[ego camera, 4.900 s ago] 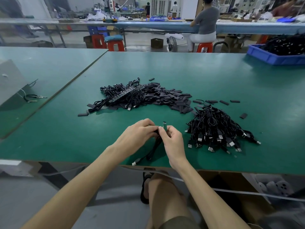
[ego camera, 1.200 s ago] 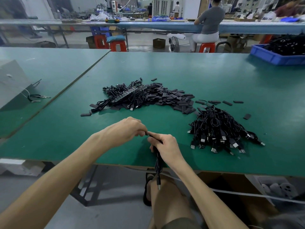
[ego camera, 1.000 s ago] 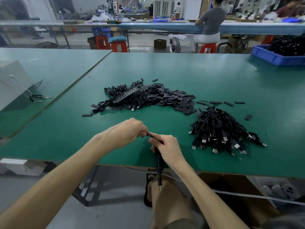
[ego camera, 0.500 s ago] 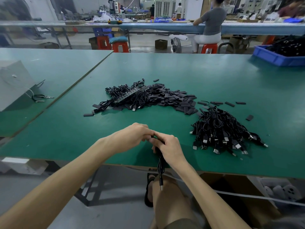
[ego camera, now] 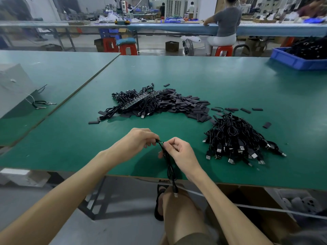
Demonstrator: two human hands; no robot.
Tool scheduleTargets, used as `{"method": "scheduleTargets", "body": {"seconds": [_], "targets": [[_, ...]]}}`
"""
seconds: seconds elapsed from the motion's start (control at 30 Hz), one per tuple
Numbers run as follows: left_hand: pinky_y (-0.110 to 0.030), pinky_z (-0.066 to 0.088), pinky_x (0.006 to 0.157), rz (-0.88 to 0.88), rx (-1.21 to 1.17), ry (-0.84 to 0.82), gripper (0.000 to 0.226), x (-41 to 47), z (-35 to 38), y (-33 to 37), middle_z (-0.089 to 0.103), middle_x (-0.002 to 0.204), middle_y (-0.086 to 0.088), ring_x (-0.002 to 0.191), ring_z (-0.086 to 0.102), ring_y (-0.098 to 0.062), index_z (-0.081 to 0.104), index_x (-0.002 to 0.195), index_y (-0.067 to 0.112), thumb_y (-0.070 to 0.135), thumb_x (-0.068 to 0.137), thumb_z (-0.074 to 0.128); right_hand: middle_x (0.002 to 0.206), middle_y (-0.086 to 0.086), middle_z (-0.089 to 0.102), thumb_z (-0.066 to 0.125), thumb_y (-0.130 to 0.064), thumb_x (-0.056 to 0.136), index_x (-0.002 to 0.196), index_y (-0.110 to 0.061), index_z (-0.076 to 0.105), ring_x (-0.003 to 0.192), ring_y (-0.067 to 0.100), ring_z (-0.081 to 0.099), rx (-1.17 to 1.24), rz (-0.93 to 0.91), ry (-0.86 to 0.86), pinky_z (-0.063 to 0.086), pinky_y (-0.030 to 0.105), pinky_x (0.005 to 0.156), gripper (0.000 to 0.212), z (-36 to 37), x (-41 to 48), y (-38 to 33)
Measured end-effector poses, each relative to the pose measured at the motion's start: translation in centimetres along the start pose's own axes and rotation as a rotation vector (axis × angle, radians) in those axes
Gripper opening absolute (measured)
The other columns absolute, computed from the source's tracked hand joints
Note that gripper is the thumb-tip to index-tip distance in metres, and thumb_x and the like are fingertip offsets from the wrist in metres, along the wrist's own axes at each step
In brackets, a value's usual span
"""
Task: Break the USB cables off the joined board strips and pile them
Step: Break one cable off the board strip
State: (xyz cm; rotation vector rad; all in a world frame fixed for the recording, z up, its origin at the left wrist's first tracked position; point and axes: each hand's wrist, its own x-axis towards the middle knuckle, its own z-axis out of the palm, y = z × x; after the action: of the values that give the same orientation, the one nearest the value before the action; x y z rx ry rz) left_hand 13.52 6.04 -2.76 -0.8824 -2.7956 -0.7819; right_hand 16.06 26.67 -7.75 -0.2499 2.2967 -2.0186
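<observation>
My left hand and my right hand meet over the near edge of the green table. Both pinch the top end of a black USB cable, which hangs down past the table edge with its plug above my knee. A joined board strip lies on a tangle of attached cables at mid-table. Beside it spreads a heap of small black board pieces. A pile of separated cables with silver plugs sits to the right of my hands.
A blue bin full of black cables stands at the far right. A second green table adjoins on the left, with a grey box and keys on it. A seated person works at a far bench, near red stools.
The small board seen upright between my fingertips earlier is gone from view. The cable now hangs over the table edge, and my hands have drawn slightly apart at its top end.
</observation>
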Motion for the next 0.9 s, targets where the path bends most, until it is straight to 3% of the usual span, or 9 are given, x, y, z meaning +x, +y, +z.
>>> {"method": "scheduleTargets", "body": {"seconds": [0.27, 0.33, 0.47, 0.6, 0.73, 0.9], "targets": [[-0.018, 0.050, 0.071, 0.012, -0.059, -0.023, 0.047, -0.2, -0.5, 1.4, 0.064, 0.087, -0.002, 0.067, 0.060, -0.018, 0.076, 0.107, 0.001, -0.026, 0.086, 0.043, 0.079, 0.012, 0.078, 0.070, -0.020, 0.097, 0.089, -0.012, 0.066, 0.081, 0.028, 0.076, 0.084, -0.022, -0.065, 0.058, 0.045, 0.089, 0.011, -0.4, 0.1, 0.3], [-0.020, 0.051, 0.071, 0.007, -0.070, -0.032, 0.047, -0.3, -0.6, 1.6, 0.066, 0.088, -0.006, 0.068, 0.059, -0.017, 0.076, 0.108, 0.000, -0.026, 0.087, 0.043, 0.077, 0.012, 0.078, 0.070, -0.019, 0.097, 0.089, -0.012, 0.066, 0.077, 0.026, 0.075, 0.086, -0.018, -0.073, 0.058, 0.042, 0.086, 0.011, -0.4, 0.1, 0.2], [-0.017, 0.049, 0.072, -0.003, -0.100, -0.025, 0.045, -0.4, -0.4, 1.8, 0.070, 0.090, -0.013, 0.066, 0.059, -0.014, 0.076, 0.108, 0.000, -0.026, 0.087, 0.046, 0.074, 0.012, 0.077, 0.068, -0.014, 0.098, 0.088, -0.011, 0.066, 0.071, 0.022, 0.073, 0.120, 0.002, -0.066, 0.058, 0.030, 0.077, 0.011, -0.5, 0.1, 0.2], [-0.013, 0.048, 0.076, -0.093, -0.155, -0.063, 0.027, -0.3, -0.4, 1.5, 0.069, 0.091, -0.004, 0.066, 0.062, -0.005, 0.075, 0.111, 0.003, -0.010, 0.096, 0.056, 0.070, 0.007, 0.074, 0.068, -0.020, 0.099, 0.090, -0.010, 0.068, 0.069, 0.017, 0.071, 0.124, 0.006, -0.058, 0.054, 0.021, 0.075, 0.013, -0.5, 0.1, 0.0], [-0.020, 0.055, 0.077, -0.220, -0.289, -0.085, 0.014, -0.3, -0.2, 0.8, 0.075, 0.075, 0.011, 0.069, 0.072, -0.019, 0.076, 0.104, 0.008, 0.005, 0.096, 0.065, 0.068, 0.007, 0.070, 0.063, -0.022, 0.102, 0.088, -0.009, 0.067, 0.062, 0.013, 0.066, 0.179, 0.014, -0.039, 0.052, 0.022, 0.070, 0.020, -0.5, 0.1, -0.1], [-0.020, 0.052, 0.065, -0.220, -0.239, -0.066, 0.012, -0.6, 0.2, 0.5, 0.075, 0.079, 0.000, 0.055, 0.064, -0.017, 0.078, 0.094, 0.009, 0.012, 0.096, 0.067, 0.066, 0.007, 0.068, 0.062, -0.028, 0.102, 0.084, -0.008, 0.065, 0.059, 0.014, 0.060, 0.188, 0.010, -0.051, 0.050, 0.024, 0.068, 0.027, -0.5, 0.0, -0.2]]}}
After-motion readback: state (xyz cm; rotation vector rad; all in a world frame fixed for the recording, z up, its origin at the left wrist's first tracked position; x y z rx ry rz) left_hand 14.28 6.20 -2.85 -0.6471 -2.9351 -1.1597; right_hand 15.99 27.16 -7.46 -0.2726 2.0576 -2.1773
